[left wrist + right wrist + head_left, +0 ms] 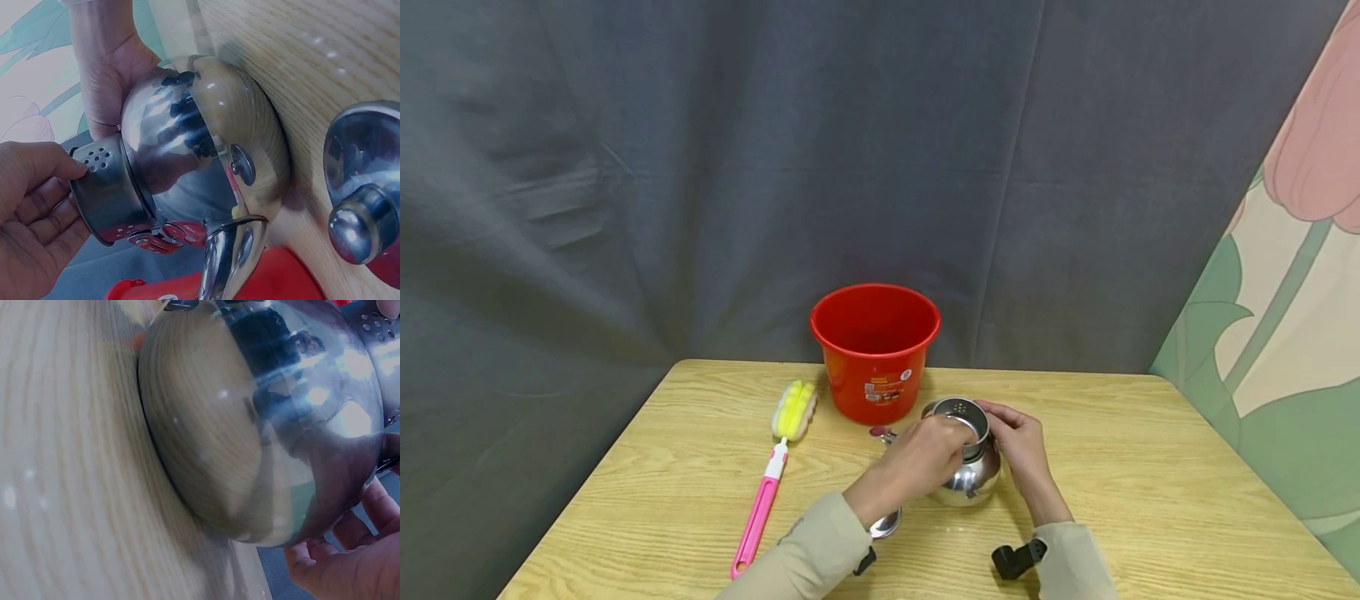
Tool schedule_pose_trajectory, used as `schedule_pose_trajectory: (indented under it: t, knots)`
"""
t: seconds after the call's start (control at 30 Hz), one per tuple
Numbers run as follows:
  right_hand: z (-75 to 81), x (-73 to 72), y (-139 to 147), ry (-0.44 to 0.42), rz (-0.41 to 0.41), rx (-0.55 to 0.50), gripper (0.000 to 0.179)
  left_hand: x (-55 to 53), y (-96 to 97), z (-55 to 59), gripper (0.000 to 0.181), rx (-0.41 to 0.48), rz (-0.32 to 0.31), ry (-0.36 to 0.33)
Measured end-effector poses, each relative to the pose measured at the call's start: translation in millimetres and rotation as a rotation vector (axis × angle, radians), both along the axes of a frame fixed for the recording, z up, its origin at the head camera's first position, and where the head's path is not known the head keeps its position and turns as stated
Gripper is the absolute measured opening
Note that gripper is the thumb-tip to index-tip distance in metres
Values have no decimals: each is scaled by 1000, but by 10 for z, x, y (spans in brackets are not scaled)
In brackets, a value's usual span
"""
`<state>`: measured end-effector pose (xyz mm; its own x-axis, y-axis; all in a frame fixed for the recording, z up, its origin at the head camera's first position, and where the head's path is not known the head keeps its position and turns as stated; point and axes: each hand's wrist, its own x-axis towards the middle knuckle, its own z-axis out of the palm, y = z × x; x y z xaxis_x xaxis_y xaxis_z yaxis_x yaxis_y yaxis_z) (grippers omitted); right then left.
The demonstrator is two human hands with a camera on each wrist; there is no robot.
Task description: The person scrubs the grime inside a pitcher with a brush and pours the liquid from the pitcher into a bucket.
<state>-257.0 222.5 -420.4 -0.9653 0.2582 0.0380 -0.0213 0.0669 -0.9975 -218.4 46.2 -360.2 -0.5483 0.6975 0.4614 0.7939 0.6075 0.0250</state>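
Observation:
A round, shiny steel teapot (968,483) stands on the table, its spout (228,259) pointing left. A steel strainer (109,187) with small holes sticks up out of its mouth. My left hand (928,454) reaches over the pot and pinches the strainer's rim, the thumb on its outer wall near the holes. On the far side my right hand (1022,446) holds the pot, its fingers (356,531) bent against the curved body. The knobbed steel lid (369,187) lies on the table left of the pot, partly hidden by the left forearm in the head view.
Behind the teapot stands a red bucket (876,367) near the table's back edge. A sponge brush with a pink handle (756,525) and yellow-and-white head (793,410) lies at the left. Dark cloth (850,167) hangs behind the wooden table (1150,483).

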Motion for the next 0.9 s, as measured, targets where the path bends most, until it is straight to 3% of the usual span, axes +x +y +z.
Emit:
schedule_pose_trajectory:
  t: [0.9]
  knots:
    - [20, 4, -1, 7, 2, 11, 20, 71, -99, 99, 23, 23, 2, 3]
